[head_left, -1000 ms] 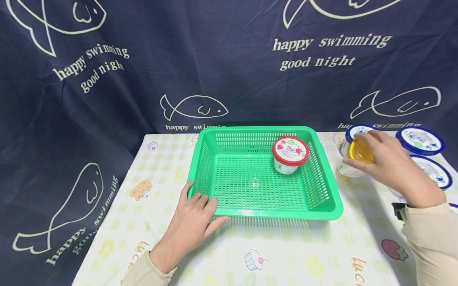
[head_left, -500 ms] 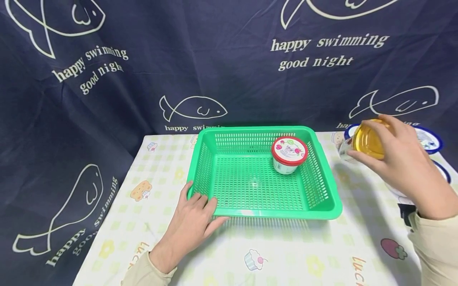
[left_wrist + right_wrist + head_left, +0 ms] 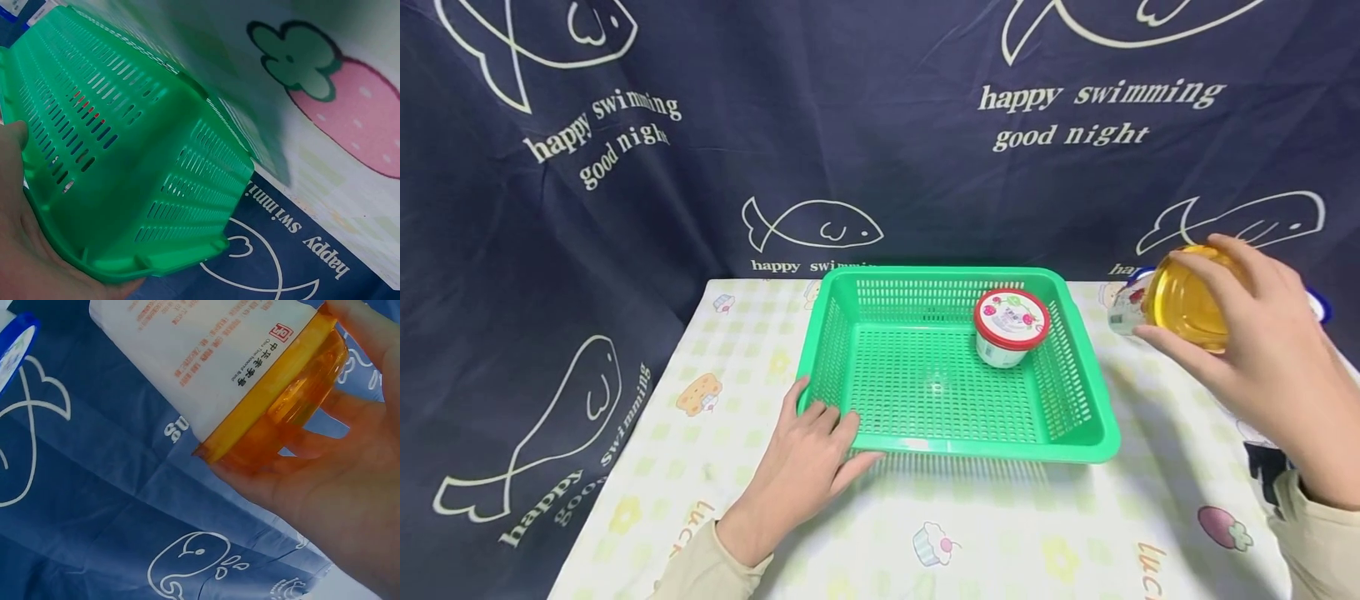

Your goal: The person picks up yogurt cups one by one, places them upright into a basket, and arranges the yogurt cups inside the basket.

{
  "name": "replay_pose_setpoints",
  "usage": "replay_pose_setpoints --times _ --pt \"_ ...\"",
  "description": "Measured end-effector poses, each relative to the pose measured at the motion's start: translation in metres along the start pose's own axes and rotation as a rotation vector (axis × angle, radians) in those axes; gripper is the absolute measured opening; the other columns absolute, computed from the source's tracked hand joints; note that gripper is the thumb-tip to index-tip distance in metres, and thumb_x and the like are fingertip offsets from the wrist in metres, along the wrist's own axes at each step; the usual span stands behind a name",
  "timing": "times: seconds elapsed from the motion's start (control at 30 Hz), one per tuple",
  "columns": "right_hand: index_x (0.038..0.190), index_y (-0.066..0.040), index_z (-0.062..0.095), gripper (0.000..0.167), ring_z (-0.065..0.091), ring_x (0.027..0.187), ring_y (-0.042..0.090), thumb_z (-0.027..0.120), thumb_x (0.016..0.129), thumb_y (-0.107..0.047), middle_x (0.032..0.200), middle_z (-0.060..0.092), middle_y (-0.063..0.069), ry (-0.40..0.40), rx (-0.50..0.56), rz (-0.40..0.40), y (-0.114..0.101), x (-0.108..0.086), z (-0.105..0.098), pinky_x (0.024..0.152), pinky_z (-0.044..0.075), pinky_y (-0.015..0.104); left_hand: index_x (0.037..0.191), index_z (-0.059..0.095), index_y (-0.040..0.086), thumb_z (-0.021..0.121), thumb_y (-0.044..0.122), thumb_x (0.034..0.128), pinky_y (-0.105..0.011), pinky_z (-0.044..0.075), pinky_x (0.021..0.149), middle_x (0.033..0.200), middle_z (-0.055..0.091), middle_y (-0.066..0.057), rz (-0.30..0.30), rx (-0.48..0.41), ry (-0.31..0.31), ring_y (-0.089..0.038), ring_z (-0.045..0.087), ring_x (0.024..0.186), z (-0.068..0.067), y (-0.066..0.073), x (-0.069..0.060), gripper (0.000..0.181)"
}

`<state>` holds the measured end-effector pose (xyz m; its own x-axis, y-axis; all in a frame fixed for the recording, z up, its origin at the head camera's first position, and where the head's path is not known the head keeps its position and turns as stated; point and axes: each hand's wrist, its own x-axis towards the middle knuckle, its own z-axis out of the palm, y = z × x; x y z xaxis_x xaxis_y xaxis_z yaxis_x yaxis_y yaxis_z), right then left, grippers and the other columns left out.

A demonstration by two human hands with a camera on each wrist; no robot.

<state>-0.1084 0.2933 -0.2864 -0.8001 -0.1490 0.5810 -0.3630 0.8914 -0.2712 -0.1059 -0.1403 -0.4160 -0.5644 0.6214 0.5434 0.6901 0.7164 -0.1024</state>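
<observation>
The left hand [image 3: 808,454] curls its fingers over the green basket [image 3: 962,448] at its near left corner. The right hand [image 3: 1273,342], fingers spread partway, grips an amber-capped white tub [image 3: 1187,304], tilted, above the tabletop [image 3: 1000,533] toward its far right corner.

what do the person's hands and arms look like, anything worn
The left hand and right hand are ungloved. The left sleeve and right sleeve are long, plain and cream. A black item, too unclear to identify, shows beside the right sleeve.
</observation>
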Motion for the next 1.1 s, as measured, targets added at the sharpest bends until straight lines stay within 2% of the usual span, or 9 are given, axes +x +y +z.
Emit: replay_pose_setpoints --times 0.27,0.43,0.53,0.67,0.73,0.87,0.9,0.97,1.1 --pt "0.135 -0.003 0.057 0.073 0.036 0.13 0.057 0.081 0.079 -0.043 0.146 0.041 0.03 0.015 0.065 -0.07 -0.02 -0.002 -0.002 0.114 0.024 0.062 0.079 0.053 0.014 0.058 0.053 0.0935 -0.064 0.031 0.108 0.064 0.051 0.001 -0.005 -0.014 -0.005 -0.022 0.054 0.063 -0.001 -0.001 -0.001 0.043" --pt "0.137 -0.006 0.057 0.081 0.037 0.133 0.051 0.066 0.083 -0.066 0.149 0.04 0.026 -0.002 0.105 -0.127 -0.035 -0.003 -0.002 0.116 0.027 0.055 0.079 0.052 0.014 0.06 0.053 0.0919 -0.064 0.031 0.109 0.065 0.054 0.0 -0.003 -0.008 -0.012 -0.023 0.056 0.064 -0.002 -0.002 0.0 0.042" --pt "0.137 -0.005 0.058 0.086 0.038 0.132 0.049 0.056 0.084 -0.073 0.15 0.041 0.024 -0.005 0.108 -0.157 -0.042 -0.003 0.001 0.116 0.03 0.049 0.079 0.052 0.014 0.058 0.054 0.0928 -0.064 0.031 0.109 0.065 0.055 -0.001 -0.004 -0.003 -0.01 -0.023 0.057 0.065 -0.002 -0.002 0.0 0.043" --pt "0.135 -0.003 0.058 0.085 0.038 0.132 0.048 0.052 0.086 -0.072 0.149 0.041 0.024 -0.01 0.103 -0.195 -0.048 -0.004 0.006 0.117 0.029 0.045 0.079 0.052 0.013 0.059 0.054 0.0924 -0.064 0.031 0.109 0.066 0.055 -0.001 -0.007 -0.004 -0.014 -0.023 0.057 0.065 -0.002 -0.002 0.0 0.043" --pt "0.136 -0.005 0.058 0.084 0.039 0.133 0.047 0.052 0.086 -0.072 0.15 0.041 0.022 -0.023 0.106 -0.202 -0.051 -0.006 0.01 0.116 0.03 0.032 0.079 0.053 0.014 0.061 0.053 0.0913 -0.065 0.031 0.109 0.066 0.055 -0.001 -0.008 -0.007 -0.02 -0.023 0.057 0.065 -0.002 -0.001 -0.001 0.042" --pt "0.136 -0.008 0.059 0.079 0.042 0.132 0.044 0.055 0.087 -0.07 0.15 0.042 0.018 -0.053 0.112 -0.218 -0.056 -0.008 0.016 0.109 0.041 0.037 0.079 0.054 0.014 0.064 0.053 0.0901 -0.065 0.03 0.109 0.066 0.054 -0.001 -0.008 -0.012 -0.033 -0.022 0.056 0.065 -0.001 -0.001 -0.001 0.041" --pt "0.136 -0.01 0.059 0.078 0.043 0.131 0.043 0.057 0.086 -0.069 0.151 0.043 0.017 -0.067 0.109 -0.22 -0.057 -0.009 0.017 0.108 0.043 0.033 0.079 0.054 0.014 0.064 0.053 0.0901 -0.065 0.03 0.109 0.066 0.054 -0.001 -0.008 -0.012 -0.034 -0.022 0.056 0.065 -0.001 -0.001 -0.001 0.041" --pt "0.136 -0.011 0.059 0.074 0.043 0.131 0.041 0.063 0.086 -0.065 0.15 0.043 0.016 -0.09 0.114 -0.236 -0.06 -0.009 0.02 0.108 0.042 0.033 0.079 0.054 0.015 0.063 0.053 0.0905 -0.065 0.03 0.109 0.066 0.053 0.0 -0.006 -0.015 -0.036 -0.022 0.056 0.065 0.0 -0.001 0.0 0.041" --pt "0.139 -0.014 0.057 0.071 0.042 0.132 0.034 0.079 0.079 -0.046 0.151 0.042 0.011 -0.155 0.112 -0.246 -0.065 -0.011 0.025 0.102 0.028 0.008 0.079 0.053 0.015 0.064 0.053 0.0901 -0.065 0.03 0.109 0.066 0.053 0.0 -0.005 -0.018 -0.038 -0.022 0.055 0.064 0.0 -0.001 0.0 0.041"
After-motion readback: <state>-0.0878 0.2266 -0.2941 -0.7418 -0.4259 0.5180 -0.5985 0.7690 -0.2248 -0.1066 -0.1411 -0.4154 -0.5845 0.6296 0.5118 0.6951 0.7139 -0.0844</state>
